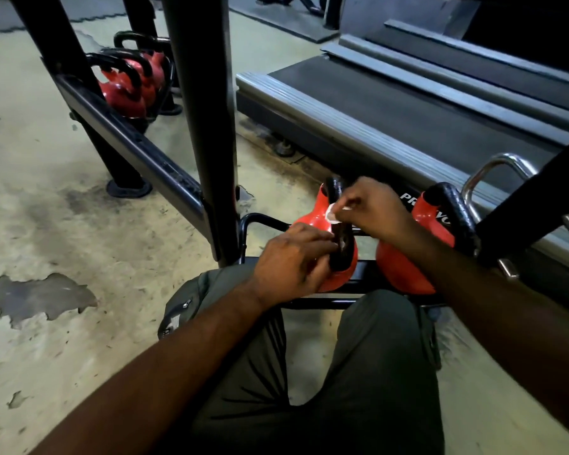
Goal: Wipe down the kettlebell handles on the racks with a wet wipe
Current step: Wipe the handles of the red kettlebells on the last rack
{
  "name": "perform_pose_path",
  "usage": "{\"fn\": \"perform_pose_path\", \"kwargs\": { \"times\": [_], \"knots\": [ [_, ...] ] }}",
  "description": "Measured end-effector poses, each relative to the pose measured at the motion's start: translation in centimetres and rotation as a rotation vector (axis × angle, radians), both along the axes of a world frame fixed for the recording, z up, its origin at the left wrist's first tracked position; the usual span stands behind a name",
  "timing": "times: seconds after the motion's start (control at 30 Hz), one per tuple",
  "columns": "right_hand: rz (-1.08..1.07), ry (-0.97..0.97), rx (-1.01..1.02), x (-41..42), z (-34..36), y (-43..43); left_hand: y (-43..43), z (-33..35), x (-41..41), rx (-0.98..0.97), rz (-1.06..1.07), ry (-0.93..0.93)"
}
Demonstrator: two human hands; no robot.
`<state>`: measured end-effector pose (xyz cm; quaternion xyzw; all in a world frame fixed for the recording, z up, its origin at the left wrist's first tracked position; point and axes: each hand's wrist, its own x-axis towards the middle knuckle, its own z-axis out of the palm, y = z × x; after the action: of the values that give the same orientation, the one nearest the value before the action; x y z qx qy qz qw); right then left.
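Note:
Two red kettlebells with black handles sit on a low black rack [312, 303] in front of my knees. My right hand [373, 208] pinches a small white wet wipe [331, 214] against the black handle [337, 221] of the left kettlebell [312, 221]. My left hand [293, 257] rests on the near side of that kettlebell, fingers curled against the lower part of its handle. The second kettlebell [404, 264] stands just to the right, partly hidden behind my right forearm, its handle [454, 205] untouched.
A black rack upright [204, 126] and slanted rail [128, 139] rise to the left. Several more red kettlebells [128, 83] sit on a farther rack. A treadmill [408, 103] runs behind, and a chrome handle [496, 169] shows at right. The concrete floor [63, 224] is worn.

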<state>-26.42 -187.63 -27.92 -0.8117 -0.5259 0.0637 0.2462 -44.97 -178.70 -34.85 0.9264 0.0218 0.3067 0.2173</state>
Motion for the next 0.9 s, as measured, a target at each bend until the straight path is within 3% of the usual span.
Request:
{"fn": "perform_pose_path", "kwargs": {
  "times": [0.07,0.13,0.17,0.2,0.27,0.33,0.4,0.5,0.6,0.67,0.77,0.9],
  "knots": [
    [-0.188,0.585,0.275,0.0,-2.1,-2.1,0.8,0.2,0.5,-0.133,0.081,-0.065],
    [-0.310,1.180,0.416,-0.5,-4.2,-2.4,1.9,0.5,2.1,-0.237,0.130,-0.062],
    [-0.358,1.388,0.471,-0.9,-4.9,-1.9,2.5,0.6,3.2,-0.284,0.138,-0.043],
    [-0.423,1.516,0.519,-1.4,-5.4,-1.5,3.1,0.7,4.5,-0.327,0.132,-0.022],
    [-0.531,1.588,0.598,-2.5,-5.6,-1.2,4.6,1.0,7.3,-0.393,0.108,0.026],
    [-0.573,1.389,0.648,-3.5,-5.9,-1.8,6.4,1.5,9.6,-0.456,0.086,0.095],
    [-0.535,0.801,0.596,-4.3,-5.9,-2.9,8.1,2.5,11.5,-0.523,0.029,0.193],
    [-0.325,-0.150,0.330,-4.6,-4.8,-2.8,10.0,4.2,13.7,-0.636,-0.104,0.360],
    [-0.149,-0.643,0.076,-5.1,-2.9,-0.3,11.3,5.7,15.4,-0.579,-0.167,0.472],
    [-0.045,-0.805,-0.108,-5.6,-2.5,1.2,11.5,6.5,15.8,-0.527,-0.187,0.546],
    [0.024,-0.840,-0.319,-6.7,-2.3,1.9,11.8,7.0,15.9,-0.471,-0.164,0.604],
    [-0.053,-0.715,-0.095,-6.4,-2.6,-0.7,12.1,6.7,15.9,-0.464,-0.179,0.611]
  ]
}}
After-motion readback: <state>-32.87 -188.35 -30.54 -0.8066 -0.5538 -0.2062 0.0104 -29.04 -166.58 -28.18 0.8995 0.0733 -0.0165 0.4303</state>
